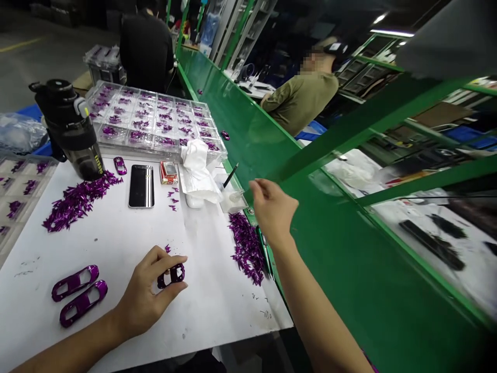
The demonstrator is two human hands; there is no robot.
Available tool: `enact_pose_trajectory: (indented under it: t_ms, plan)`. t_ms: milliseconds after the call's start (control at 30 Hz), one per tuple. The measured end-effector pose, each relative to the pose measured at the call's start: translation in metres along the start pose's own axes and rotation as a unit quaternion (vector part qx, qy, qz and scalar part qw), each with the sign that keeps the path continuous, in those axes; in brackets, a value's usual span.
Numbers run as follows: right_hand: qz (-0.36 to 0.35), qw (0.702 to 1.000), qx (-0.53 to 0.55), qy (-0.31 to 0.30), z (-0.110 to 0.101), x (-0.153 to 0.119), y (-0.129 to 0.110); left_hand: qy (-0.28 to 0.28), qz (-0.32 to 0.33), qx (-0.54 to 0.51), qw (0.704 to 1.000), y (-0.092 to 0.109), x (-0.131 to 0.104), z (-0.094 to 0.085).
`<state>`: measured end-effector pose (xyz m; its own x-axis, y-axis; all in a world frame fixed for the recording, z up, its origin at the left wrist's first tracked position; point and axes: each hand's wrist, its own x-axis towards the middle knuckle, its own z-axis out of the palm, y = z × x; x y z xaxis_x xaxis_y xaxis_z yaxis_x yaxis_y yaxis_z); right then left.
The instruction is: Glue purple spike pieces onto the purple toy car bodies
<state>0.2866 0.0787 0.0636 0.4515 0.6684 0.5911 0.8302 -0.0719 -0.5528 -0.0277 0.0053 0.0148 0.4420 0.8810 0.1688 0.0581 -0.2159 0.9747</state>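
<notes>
Two bare hands work over a white table [116, 243]. The left hand [145, 292], near the front edge, pinches a shiny purple car shell [171, 274] between thumb and fingers, holding it just above the tabletop. The right hand [272, 210] is raised farther off at the table's right edge, fingers loosely curled and holding nothing, just beside a small clear cup with a black brush [232, 189]. A heap of small purple parts [246, 248] lies between the hands, a second heap [77, 199] far left. Two more purple shells [79, 295] rest near the left. A phone [141, 185], a dark bottle [72, 127] and clear trays of purple parts [155, 122] stand farther back, beside a green conveyor [330, 233].
</notes>
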Motion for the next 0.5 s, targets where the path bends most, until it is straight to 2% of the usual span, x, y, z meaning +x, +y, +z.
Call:
enact_pose_trajectory:
  t_ms: [100, 133, 167, 200, 233, 300, 400, 500]
  plan:
    - [-0.030, 0.995, 0.015, -0.094, -0.023, -0.041, -0.031, -0.008, -0.082, -0.082, 0.993, -0.002, 0.001, -0.002]
    - [-0.046, 0.986, 0.035, -0.154, -0.033, -0.061, -0.044, -0.010, -0.108, -0.117, 0.987, -0.004, 0.002, -0.002]
    - [-0.070, 0.971, 0.063, -0.221, -0.043, -0.082, -0.056, -0.014, -0.128, -0.151, 0.980, -0.005, 0.002, -0.002]
    - [-0.087, 0.939, 0.101, -0.317, -0.053, -0.103, -0.068, -0.021, -0.142, -0.182, 0.973, -0.006, 0.001, -0.002]
    - [-0.089, 0.913, 0.126, -0.377, -0.062, -0.122, -0.077, -0.035, -0.151, -0.205, 0.966, -0.007, 0.001, -0.001]
    - [-0.086, 0.879, 0.147, -0.444, -0.078, -0.147, -0.088, -0.079, -0.151, -0.229, 0.958, -0.009, -0.002, 0.003]
    - [-0.081, 0.881, 0.111, -0.452, -0.097, -0.150, -0.075, -0.140, -0.129, -0.206, 0.960, -0.012, -0.007, 0.008]
    - [-0.005, 0.914, -0.016, -0.406, -0.113, -0.128, -0.027, -0.133, -0.110, -0.168, 0.971, -0.017, -0.011, 0.012]
